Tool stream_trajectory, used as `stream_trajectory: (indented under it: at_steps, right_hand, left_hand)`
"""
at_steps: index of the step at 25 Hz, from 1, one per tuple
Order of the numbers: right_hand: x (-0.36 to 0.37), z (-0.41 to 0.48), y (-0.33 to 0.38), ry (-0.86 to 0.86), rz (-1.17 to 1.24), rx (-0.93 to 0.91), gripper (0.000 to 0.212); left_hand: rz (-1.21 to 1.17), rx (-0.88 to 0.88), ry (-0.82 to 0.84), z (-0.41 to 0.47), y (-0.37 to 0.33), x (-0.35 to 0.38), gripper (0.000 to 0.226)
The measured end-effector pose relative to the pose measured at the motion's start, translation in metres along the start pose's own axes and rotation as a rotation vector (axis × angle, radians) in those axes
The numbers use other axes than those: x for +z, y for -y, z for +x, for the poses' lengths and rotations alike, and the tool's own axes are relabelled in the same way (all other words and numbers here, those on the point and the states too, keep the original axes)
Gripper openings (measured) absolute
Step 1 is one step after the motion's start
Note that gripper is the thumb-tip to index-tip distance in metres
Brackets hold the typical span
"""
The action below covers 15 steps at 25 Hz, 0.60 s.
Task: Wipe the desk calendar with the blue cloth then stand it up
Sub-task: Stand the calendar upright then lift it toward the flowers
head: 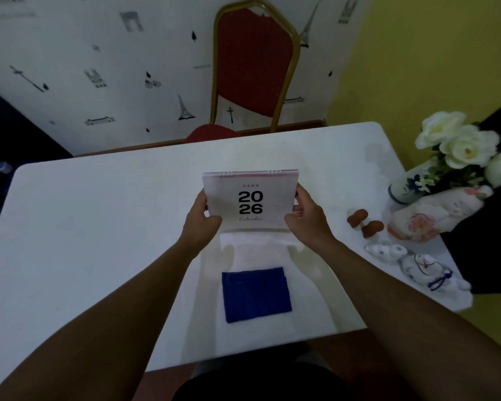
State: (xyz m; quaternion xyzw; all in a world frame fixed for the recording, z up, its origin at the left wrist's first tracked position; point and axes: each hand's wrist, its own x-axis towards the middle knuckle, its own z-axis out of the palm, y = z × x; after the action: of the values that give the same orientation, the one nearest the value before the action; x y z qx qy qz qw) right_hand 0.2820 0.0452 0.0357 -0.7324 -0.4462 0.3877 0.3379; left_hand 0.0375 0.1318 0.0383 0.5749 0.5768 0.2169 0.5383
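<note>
The white desk calendar (250,202), printed "2026", is at the middle of the white table (99,227), its cover tilted up toward me and its spiral binding at the top. My left hand (204,222) grips its lower left edge and my right hand (305,217) grips its lower right edge. I cannot tell whether its base touches the table. The blue cloth (256,293) lies folded flat on the table nearer to me, between my forearms, and neither hand touches it.
Along the table's right edge stand a vase of white flowers (457,149), a ceramic figure with a pink flower (428,218), two brown mushroom ornaments (365,222) and white ceramic animals (420,267). A red chair (253,68) stands behind the table's far edge.
</note>
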Motion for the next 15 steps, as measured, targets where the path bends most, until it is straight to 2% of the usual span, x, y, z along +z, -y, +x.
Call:
stream_trajectory:
  at_steps: [7, 15]
  right_hand:
    - [-0.065, 0.012, -0.007, -0.235, 0.033, 0.160, 0.083]
    - [-0.131, 0.013, -0.044, -0.468, 0.268, 0.271, 0.080]
  left_hand:
    - [0.023, 0.065, 0.129, 0.038, -0.064, 0.070, 0.086]
    - [0.080, 0.096, 0.302, 0.085, -0.121, 0.171, 0.082]
